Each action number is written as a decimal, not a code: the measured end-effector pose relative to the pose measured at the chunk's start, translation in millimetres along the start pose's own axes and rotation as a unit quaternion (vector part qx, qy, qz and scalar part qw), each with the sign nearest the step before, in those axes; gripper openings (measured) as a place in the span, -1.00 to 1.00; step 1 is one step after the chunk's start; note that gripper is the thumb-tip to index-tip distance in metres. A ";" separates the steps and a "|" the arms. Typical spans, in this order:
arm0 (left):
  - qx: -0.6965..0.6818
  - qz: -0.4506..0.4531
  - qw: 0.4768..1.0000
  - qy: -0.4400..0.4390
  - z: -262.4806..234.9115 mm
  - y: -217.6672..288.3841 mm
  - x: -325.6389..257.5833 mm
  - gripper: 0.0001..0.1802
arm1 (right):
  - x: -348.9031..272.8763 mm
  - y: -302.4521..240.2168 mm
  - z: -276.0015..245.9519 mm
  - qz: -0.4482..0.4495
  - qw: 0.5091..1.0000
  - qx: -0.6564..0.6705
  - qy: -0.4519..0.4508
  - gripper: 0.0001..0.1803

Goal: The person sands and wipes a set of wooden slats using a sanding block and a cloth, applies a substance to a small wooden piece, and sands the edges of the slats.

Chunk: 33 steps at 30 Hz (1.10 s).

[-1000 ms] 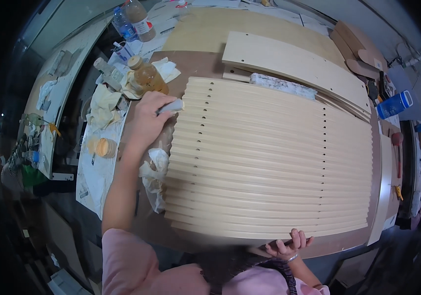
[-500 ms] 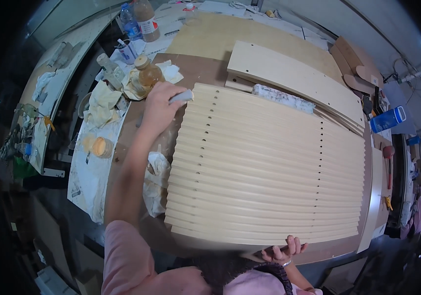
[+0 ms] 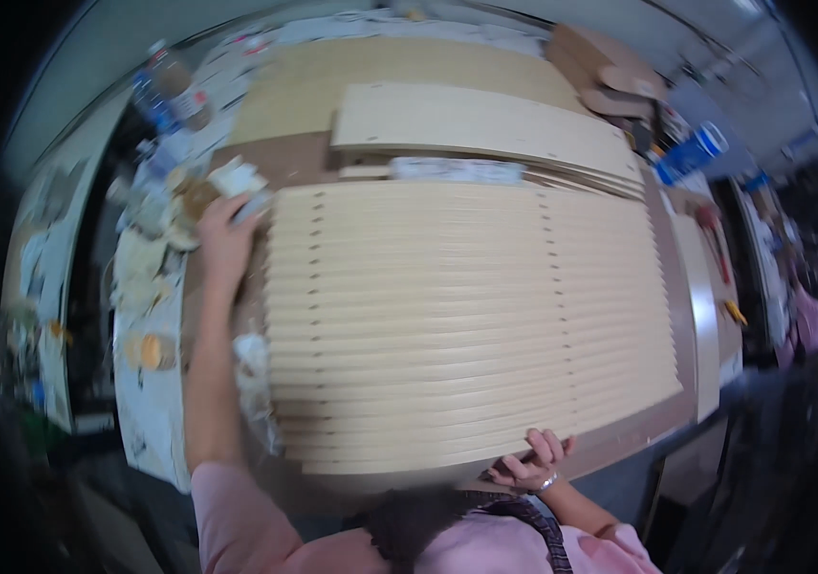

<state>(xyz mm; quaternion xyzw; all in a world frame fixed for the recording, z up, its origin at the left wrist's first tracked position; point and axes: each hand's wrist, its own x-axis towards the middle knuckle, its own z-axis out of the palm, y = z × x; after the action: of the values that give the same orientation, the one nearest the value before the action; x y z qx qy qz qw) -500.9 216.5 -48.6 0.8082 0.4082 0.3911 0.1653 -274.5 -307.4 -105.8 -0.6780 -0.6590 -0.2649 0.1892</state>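
Many narrow pale boards (image 3: 428,287), each with dark holes near its ends, lie side by side in a stepped row. At their far left corner my left hand (image 3: 225,237) is closed on a small grey sanding block (image 3: 253,206), whose end is close to the boards' left edge. Whether it touches them I cannot tell. By the near edge of the row my right hand (image 3: 533,461) has its fingers curled upward. Something dark lies at its fingers, too unclear to name. Beside my left hand stands a bottle of brownish liquid (image 3: 198,196) among crumpled cloths.
Behind the row lie wider pale boards (image 3: 485,120) and a white wrapped bundle (image 3: 457,170). An orange-topped tub (image 3: 153,351) and a crumpled white cloth (image 3: 254,373) are on the left. A blue bottle (image 3: 691,153), a cardboard box (image 3: 605,72) and a red-headed mallet (image 3: 710,225) sit right.
The view has turned, so the boards appear lower in tilt and further left. My left hand keeps the grey block by the far left corner; my right hand stays at the near edge.
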 end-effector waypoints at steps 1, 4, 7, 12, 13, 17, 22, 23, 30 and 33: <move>-0.005 -0.017 1.000 -0.005 -9.2 -10.7 -7.6 -0.68 | 0.5 -0.6 3.1 0.002 1.000 0.013 0.011 -0.61; -0.049 -0.025 0.997 -0.051 -27.9 22.5 -22.9 -0.66 | 5.5 -1.3 0.9 0.028 0.999 0.039 0.012 -0.61; -0.026 0.063 0.991 -0.117 -26.8 65.4 -25.4 -0.67 | 7.2 -0.4 -3.3 0.048 0.997 0.063 0.009 -0.58; -0.057 0.127 0.964 -0.225 10.5 137.3 -20.4 -0.68 | 4.5 2.8 -17.2 0.046 0.991 0.110 -0.056 -0.42; -0.071 0.131 0.960 -0.237 24.1 147.9 -20.0 -0.67 | 4.4 5.5 -20.7 0.042 0.987 0.124 -0.088 -0.40; -0.100 0.146 0.944 -0.277 67.9 186.2 -14.1 -0.66 | 11.1 17.8 -18.1 -0.001 0.976 0.203 -0.082 -0.31; -0.092 0.179 0.926 -0.319 141.8 269.7 -16.2 -0.68 | 16.7 39.3 -46.2 0.058 0.950 0.304 -0.040 -0.35; -0.091 0.185 0.923 -0.326 154.6 288.5 -15.8 -0.69 | 14.2 52.3 -54.0 0.094 0.948 0.303 -0.003 -0.37; -0.091 0.252 0.912 -0.310 277.3 423.6 -8.2 -0.64 | -44.7 175.8 -107.3 0.339 0.922 0.161 0.099 -0.29; -0.042 0.317 0.903 -0.287 325.2 484.6 -3.5 -0.65 | -59.2 219.7 -111.3 0.414 0.887 0.180 0.098 -0.29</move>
<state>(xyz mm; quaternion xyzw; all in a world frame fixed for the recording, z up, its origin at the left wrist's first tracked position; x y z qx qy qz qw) 4.3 -65.9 25.9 0.9644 0.0488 0.1907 0.1768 -67.9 -434.9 -33.8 -0.8143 -0.3331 -0.1041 0.4639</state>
